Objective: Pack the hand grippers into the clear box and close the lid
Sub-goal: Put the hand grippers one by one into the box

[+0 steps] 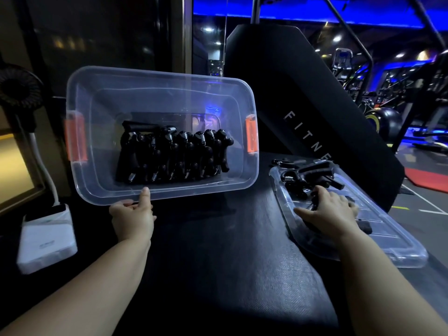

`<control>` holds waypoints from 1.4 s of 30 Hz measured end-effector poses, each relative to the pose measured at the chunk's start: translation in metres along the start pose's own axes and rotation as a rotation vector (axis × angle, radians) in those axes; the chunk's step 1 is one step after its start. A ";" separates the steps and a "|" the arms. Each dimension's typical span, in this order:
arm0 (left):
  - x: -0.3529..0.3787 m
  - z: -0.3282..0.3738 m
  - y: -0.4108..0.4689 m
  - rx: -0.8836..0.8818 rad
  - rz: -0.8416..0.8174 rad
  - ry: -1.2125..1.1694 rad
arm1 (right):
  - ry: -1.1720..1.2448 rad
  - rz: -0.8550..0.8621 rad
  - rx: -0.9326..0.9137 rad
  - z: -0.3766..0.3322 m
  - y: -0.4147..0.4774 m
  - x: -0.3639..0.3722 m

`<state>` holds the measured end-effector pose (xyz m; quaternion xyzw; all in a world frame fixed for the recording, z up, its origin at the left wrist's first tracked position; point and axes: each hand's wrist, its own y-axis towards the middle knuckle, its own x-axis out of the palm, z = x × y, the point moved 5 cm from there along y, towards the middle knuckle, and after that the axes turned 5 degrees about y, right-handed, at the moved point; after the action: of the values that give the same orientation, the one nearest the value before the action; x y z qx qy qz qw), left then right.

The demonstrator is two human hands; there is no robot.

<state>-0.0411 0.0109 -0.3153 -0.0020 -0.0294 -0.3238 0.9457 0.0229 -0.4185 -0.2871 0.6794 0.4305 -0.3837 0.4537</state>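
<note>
Tilting toward the viewer, the clear box (80, 98) is held by its near rim, which the left hand (132, 218) pinches with the thumb on top. Packed hand grippers (169, 156) stand in a row inside, against the lower wall. Orange latches (251, 135) hang at both short ends. The lid (378, 229) lies flat on the table (218, 251) to the right. There the right hand (329, 214), well apart from the left, curls its fingers round a loose hand gripper (312, 206). Spare grippers (312, 174) are piled just beyond it on the lid.
</note>
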 end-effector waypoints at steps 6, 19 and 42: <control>0.001 -0.001 0.001 -0.002 -0.006 0.001 | 0.112 0.195 -0.085 -0.012 -0.004 -0.019; 0.001 0.001 0.001 0.006 -0.009 -0.020 | 0.263 0.381 -0.552 -0.115 -0.052 -0.019; -0.001 0.001 0.002 -0.005 -0.028 0.005 | -0.096 -0.209 -0.722 -0.170 -0.064 -0.022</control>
<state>-0.0406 0.0130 -0.3144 -0.0030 -0.0262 -0.3373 0.9410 -0.0216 -0.2486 -0.2358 0.4097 0.5831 -0.2829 0.6420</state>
